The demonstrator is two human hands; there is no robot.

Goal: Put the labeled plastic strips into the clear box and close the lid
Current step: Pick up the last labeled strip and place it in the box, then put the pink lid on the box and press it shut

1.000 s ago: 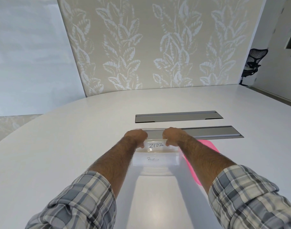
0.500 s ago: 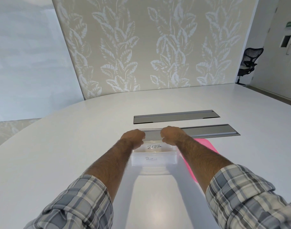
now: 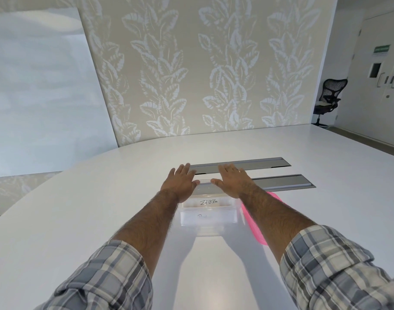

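Observation:
A clear plastic box (image 3: pixel 208 220) stands on the white table in front of me. Through its wall I read a white labeled strip (image 3: pixel 209 202) marked "ZEBRA", with another written strip below it. My left hand (image 3: pixel 181 181) and my right hand (image 3: pixel 232 180) hover flat above the box's far edge, fingers spread, thumbs nearly touching. Neither hand holds anything. A pink lid (image 3: pixel 257 222) lies on the table just right of the box, partly hidden under my right forearm.
Two grey metal cable hatches (image 3: pixel 279 182) are set into the white table (image 3: pixel 79 220) beyond the box. A leaf-patterned wall panel rises behind the table. A black office chair (image 3: pixel 328 97) stands far right near a door.
Both hands were curled over the box's far edge. Now the fingers have straightened and spread, and the hands have lifted slightly forward off the box.

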